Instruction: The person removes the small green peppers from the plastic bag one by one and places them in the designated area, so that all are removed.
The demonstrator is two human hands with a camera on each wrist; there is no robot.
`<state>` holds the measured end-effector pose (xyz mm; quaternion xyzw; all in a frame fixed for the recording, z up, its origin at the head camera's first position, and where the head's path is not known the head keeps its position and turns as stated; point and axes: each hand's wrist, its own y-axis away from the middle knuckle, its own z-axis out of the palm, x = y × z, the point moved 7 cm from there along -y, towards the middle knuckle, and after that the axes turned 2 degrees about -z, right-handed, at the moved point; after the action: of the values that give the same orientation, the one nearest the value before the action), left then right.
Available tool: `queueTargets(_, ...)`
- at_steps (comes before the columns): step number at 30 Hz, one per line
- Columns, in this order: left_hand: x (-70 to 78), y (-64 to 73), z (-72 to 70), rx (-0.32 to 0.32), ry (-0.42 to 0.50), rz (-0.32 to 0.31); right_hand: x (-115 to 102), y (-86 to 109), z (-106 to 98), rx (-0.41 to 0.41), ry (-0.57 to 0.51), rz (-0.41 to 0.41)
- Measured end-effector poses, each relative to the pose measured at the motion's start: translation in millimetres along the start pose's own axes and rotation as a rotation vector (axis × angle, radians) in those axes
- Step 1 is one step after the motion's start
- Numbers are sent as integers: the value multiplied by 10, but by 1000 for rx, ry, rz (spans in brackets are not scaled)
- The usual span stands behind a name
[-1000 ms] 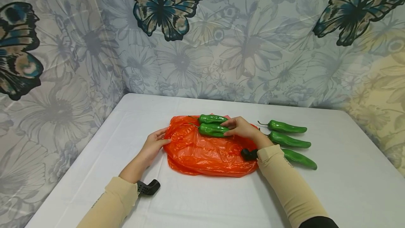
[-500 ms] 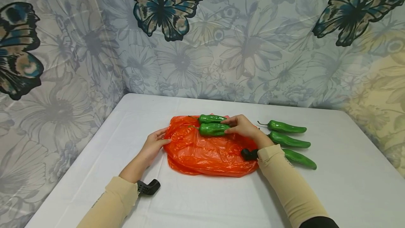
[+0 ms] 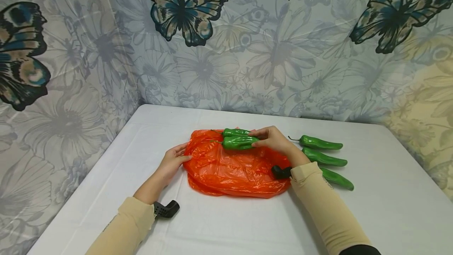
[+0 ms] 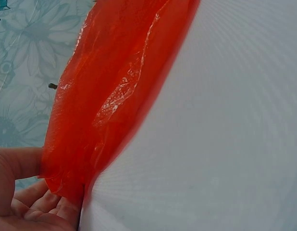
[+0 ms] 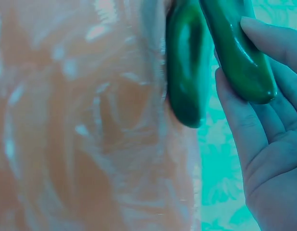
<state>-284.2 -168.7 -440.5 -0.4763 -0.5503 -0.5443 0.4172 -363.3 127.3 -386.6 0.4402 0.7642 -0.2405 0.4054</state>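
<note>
A crumpled orange-red plastic bag (image 3: 237, 172) lies flat on the white table. My left hand (image 3: 173, 160) grips its left edge; in the left wrist view the thumb is over the film and the fingers are beneath. My right hand (image 3: 274, 141) holds the blunt end of a green chili pepper (image 3: 238, 143) over the bag's far part, stem pointing left. In the right wrist view, thumb and fingers pinch this pepper (image 5: 242, 57). Just behind it, another green pepper (image 3: 233, 132) lies on the bag, its right end hidden by my fingers.
Several more green peppers, such as this far one (image 3: 320, 142), lie in a column right of the bag, partly behind my right forearm. The white table (image 3: 219, 223) ends at a butterfly-printed cloth backdrop (image 3: 205, 70). Each wrist carries a black camera mount.
My right hand has shifted slightly up and to the right, and the pepper it holds has risen a little. The left hand stays on the bag's edge.
</note>
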Motion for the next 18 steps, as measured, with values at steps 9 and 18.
queueTargets(9, -1, -5, 3, -1, 4, 4, -120, 58, -75, 24, -20, -2)
queueTargets(18, -6, 1, 9, 1, 0, -3, -205, 157, -154, 65, -81, 10)
